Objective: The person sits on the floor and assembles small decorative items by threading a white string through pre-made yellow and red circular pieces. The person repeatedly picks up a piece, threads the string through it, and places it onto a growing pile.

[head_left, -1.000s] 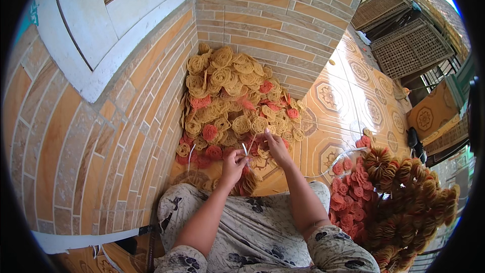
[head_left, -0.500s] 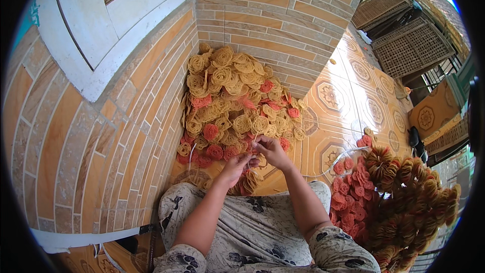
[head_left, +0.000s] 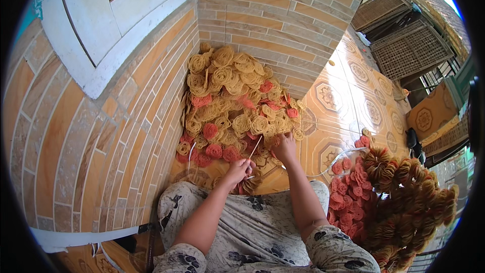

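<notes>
A: What's the flr like?

B: Tiled flr (head_left: pixel 328 126), orange-brown w/ octagon motifs, shiny upper R where light hits. Brick-look wall (head_left: pixel 252 25) runs across the back & down the L side, making a corner; white panel (head_left: pixel 96 25) set in it, top L.

A: Further out?

B: Woven racks (head_left: pixel 411 48) top R, past the wall's edge. Lower R, near the person's knee, there's a coral heap (head_left: pixel 353 194) of rosettes, w/ dark tan-&-red bunches (head_left: pixel 404 212) right beside it.

A: & the main pile?

B: Rosette pile (head_left: pixel 222 96), mostly tan w/ some coral, fills the corner, up against both wall faces, dead ahead of the person. White strip (head_left: pixel 191 154) curves up at its lower L edge.

A: L hand?

B: L hand (head_left: pixel 239 170) is closed, fingers pinching a thin pale stick (head_left: pixel 256 147). It slants up & R, tip over the pile's front.

A: R hand?

B: R hand (head_left: pixel 285 149) is at the pile's lower R edge, fingers bent down over tan rosettes. Can't tell if it's gripping one; fingertips too small & partly hidden.

A: Hands touching?

B: No, apart, w/ stick tip btwn. Small brownish bunch (head_left: pixel 250 184) just beside L hand, nr the patterned clothing (head_left: pixel 232 222) on the person's lap.
</notes>
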Available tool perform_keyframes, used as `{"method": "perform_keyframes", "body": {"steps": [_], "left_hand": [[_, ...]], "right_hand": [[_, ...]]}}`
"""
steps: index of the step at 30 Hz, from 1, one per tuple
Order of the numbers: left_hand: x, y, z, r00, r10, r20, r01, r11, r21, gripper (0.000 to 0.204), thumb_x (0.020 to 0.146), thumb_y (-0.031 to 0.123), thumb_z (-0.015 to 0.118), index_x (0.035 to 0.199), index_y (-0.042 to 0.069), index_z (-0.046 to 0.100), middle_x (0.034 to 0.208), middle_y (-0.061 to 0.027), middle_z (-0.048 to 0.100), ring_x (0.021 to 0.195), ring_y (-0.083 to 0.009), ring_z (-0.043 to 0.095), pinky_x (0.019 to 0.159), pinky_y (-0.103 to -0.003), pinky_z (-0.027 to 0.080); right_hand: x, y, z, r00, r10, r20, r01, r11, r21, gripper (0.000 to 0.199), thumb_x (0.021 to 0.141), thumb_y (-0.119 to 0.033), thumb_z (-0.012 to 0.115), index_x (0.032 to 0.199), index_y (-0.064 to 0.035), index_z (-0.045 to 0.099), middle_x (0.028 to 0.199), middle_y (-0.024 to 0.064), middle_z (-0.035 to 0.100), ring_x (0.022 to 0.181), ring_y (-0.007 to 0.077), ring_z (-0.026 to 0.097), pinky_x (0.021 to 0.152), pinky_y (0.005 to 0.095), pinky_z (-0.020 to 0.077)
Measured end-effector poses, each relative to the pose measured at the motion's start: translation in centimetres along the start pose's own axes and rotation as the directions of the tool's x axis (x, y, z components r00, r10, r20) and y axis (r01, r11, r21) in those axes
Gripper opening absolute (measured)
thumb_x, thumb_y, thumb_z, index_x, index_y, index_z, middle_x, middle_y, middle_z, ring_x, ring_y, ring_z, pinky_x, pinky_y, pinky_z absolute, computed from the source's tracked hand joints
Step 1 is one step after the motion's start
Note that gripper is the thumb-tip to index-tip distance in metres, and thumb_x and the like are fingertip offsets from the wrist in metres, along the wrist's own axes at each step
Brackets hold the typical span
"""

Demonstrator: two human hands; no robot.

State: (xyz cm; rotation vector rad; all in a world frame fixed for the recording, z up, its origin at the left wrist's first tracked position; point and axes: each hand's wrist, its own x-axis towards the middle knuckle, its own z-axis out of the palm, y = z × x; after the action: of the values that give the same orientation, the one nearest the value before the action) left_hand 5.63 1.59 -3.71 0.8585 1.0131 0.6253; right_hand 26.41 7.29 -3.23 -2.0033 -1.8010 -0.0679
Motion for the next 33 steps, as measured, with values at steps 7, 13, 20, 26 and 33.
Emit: {"method": "perform_keyframes", "body": {"steps": [7, 13, 20, 26, 33], "left_hand": [[0.0, 0.0, -0.1, 1.0, -0.004, 0.021, 0.0, 0.987, 0.161, 0.033, 0.103, 0.029, 0.037, 0.097, 0.006, 0.059, 0.077, 0.0, 0.06, 0.062, -0.0051, 0.049, 0.056, -0.022, 0.041], [0.2, -0.3, 0.1, 1.0, 0.007, 0.008, -0.009, 0.986, 0.169, 0.034, 0.103, 0.026, 0.034, 0.097, 0.006, 0.062, 0.074, 0.0007, 0.061, 0.058, -0.0064, 0.046, 0.055, -0.022, 0.04], [0.0, -0.2, -0.2, 0.997, -0.029, 0.065, 0.025, 0.998, 0.057, 0.033, 0.103, 0.028, 0.035, 0.097, 0.007, 0.06, 0.075, 0.0018, 0.06, 0.064, -0.0062, 0.048, 0.058, -0.021, 0.04], [-0.1, 0.5, -0.6, 0.999, 0.026, 0.025, -0.024, 0.996, -0.083, 0.03, 0.103, 0.027, 0.038, 0.097, 0.006, 0.059, 0.079, 0.0004, 0.058, 0.065, -0.0063, 0.046, 0.061, -0.022, 0.041], [-0.4, 1.0, -0.1, 0.995, 0.056, -0.076, -0.068, 0.986, -0.154, 0.029, 0.103, 0.023, 0.038, 0.107, 0.005, 0.061, 0.08, 0.0019, 0.057, 0.068, -0.0065, 0.047, 0.066, -0.02, 0.042]], "right_hand": [[1.1, 0.6, -1.3, 0.855, 0.14, 0.5, -0.472, 0.61, 0.636, 0.025, 0.08, -0.014, 0.072, 0.097, 0.0035, 0.064, 0.08, 0.008, 0.067, 0.071, 0.013, 0.061, 0.065, 0.0266, 0.0469], [0.8, -0.2, -2.8, 0.873, 0.088, 0.479, -0.456, 0.494, 0.74, 0.019, 0.085, -0.011, 0.069, 0.095, 0.0041, 0.063, 0.078, 0.0032, 0.064, 0.07, 0.0079, 0.056, 0.062, 0.0244, 0.0439], [0.8, -0.1, -3.0, 0.909, -0.014, 0.416, -0.35, 0.517, 0.781, 0.013, 0.087, -0.007, 0.067, 0.096, 0.0006, 0.062, 0.081, -0.0021, 0.062, 0.074, 0.0059, 0.056, 0.067, 0.021, 0.0434], [1.1, -0.6, -3.3, 0.804, -0.178, 0.567, -0.156, 0.858, 0.49, 0.027, 0.081, -0.007, 0.07, 0.107, -0.0072, 0.065, 0.084, 0.0076, 0.062, 0.069, 0.0121, 0.057, 0.066, 0.0284, 0.0476], [0.3, -5.2, 0.0, 0.972, -0.202, -0.116, 0.231, 0.901, 0.367, 0.053, 0.073, -0.006, 0.074, 0.122, -0.0099, 0.053, 0.112, 0.0175, 0.048, 0.094, 0.0356, 0.056, 0.081, 0.0418, 0.0483]]}}
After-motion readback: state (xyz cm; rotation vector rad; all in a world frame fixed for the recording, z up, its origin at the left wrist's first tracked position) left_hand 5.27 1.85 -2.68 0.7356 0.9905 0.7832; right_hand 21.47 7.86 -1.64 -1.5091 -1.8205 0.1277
